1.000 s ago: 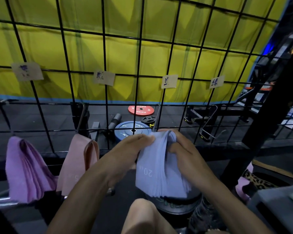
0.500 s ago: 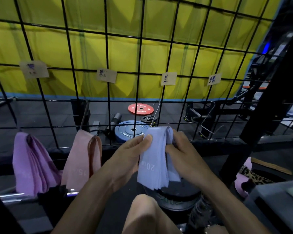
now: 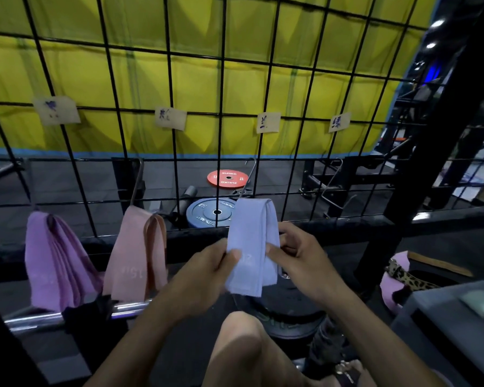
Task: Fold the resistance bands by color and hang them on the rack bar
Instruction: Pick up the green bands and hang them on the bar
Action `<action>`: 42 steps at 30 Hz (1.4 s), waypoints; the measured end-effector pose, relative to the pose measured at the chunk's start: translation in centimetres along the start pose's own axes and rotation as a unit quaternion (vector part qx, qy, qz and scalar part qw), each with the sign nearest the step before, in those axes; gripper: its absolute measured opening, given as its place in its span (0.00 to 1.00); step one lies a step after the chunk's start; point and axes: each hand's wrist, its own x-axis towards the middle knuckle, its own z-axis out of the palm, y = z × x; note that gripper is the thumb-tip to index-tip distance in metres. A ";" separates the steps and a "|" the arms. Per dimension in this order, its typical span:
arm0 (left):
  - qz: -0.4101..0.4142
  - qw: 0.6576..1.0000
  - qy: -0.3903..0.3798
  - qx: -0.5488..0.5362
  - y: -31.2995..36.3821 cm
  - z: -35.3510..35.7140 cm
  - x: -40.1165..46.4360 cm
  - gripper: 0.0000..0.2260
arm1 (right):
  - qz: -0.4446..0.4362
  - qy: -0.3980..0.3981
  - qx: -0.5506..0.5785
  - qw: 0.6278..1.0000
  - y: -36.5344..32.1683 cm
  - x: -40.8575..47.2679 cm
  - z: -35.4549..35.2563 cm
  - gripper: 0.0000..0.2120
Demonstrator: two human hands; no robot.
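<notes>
A folded light blue resistance band [image 3: 252, 241] is draped upright, its fold at the top near a metal hook [image 3: 249, 177] on the black wire grid [image 3: 168, 107]. My left hand [image 3: 207, 269] pinches its lower left edge. My right hand [image 3: 296, 258] pinches its right side. A folded purple band [image 3: 53, 261] hangs at the left. A folded pink band [image 3: 134, 255] hangs beside it, under another hook [image 3: 137, 180]. Paper labels [image 3: 268, 122] are stuck on the grid above each spot.
A chrome bar [image 3: 67, 314] runs low at the left. Blue [image 3: 210, 213] and red [image 3: 227, 178] weight plates lie on the floor behind the grid. A thick black post [image 3: 419, 152] stands at right, with a grey box [image 3: 453, 325] and leopard-print item [image 3: 411, 277] below. My knee [image 3: 243, 339] is in front.
Both hands have slid down the blue band, which now stands taller and narrower, its folded top raised toward the grid hook. The view shifted slightly.
</notes>
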 end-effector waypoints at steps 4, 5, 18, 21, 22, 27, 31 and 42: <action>-0.053 0.978 -0.019 0.203 -0.9 0.1 -0.9 0.19 | 0.023 -0.028 -0.001 0.999 1.0 -1.1 -0.1 0.20; -0.064 0.970 -0.016 0.232 -1.0 0.1 -0.9 0.19 | 0.028 -0.037 -0.004 0.999 1.2 -1.5 -0.2 0.23; -0.063 0.975 -0.190 0.092 -0.3 13.6 2.5 0.14 | 0.108 0.147 -0.068 0.981 10.7 -9.1 -15.6 0.09; -0.039 0.966 -0.251 0.054 2.2 19.7 6.5 0.18 | 0.166 0.216 -0.085 0.959 14.7 -12.7 -21.2 0.07; -0.028 0.960 -0.275 0.055 3.4 21.6 7.7 0.18 | 0.191 0.239 -0.089 0.948 16.0 -13.8 -23.0 0.06; 0.003 0.945 -0.327 0.015 7.4 30.7 12.1 0.16 | 0.281 0.381 -0.124 0.872 22.9 -17.6 -31.6 0.04; 0.018 0.938 -0.347 0.000 8.3 35.1 14.1 0.15 | 0.321 0.441 -0.160 0.823 27.9 -16.5 -35.9 0.11; 0.010 0.935 -0.353 0.034 7.3 37.2 16.0 0.13 | 0.441 0.460 -0.249 0.729 32.1 -11.5 -37.3 0.27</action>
